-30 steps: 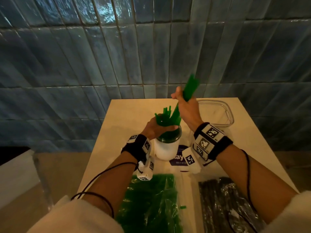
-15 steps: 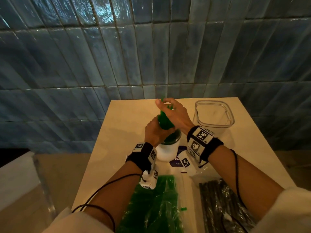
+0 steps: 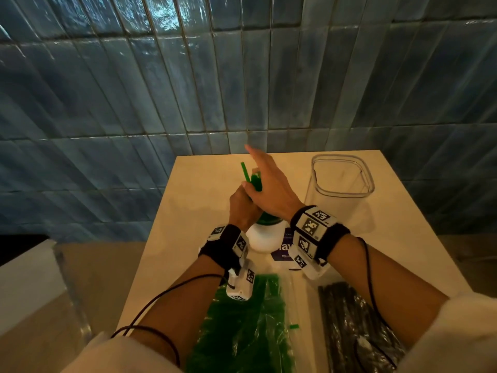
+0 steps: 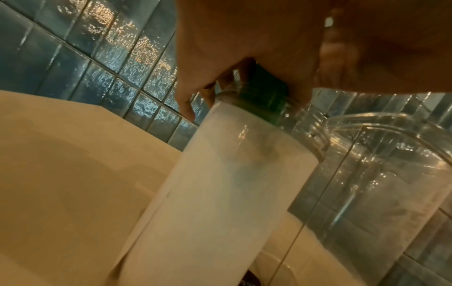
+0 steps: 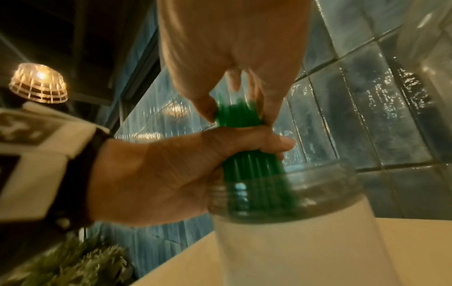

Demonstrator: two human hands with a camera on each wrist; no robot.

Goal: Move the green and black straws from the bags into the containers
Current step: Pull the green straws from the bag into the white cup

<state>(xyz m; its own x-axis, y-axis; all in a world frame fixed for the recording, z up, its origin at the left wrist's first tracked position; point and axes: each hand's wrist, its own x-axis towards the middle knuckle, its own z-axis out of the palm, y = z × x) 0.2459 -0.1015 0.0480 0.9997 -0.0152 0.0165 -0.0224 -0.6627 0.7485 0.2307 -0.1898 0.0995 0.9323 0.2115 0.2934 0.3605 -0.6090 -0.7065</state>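
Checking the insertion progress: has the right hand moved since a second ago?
Yes. The right hand has come down onto the green straws above the jar; earlier it held a bunch raised higher.

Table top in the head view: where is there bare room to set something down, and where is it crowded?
Bare: the table's left strip beside the white jar, the back edge by the wall, and the right side past the clear container. Crowded: the middle, where both hands meet at the jar, and the near edge, under the green straw bag and black straw bag.
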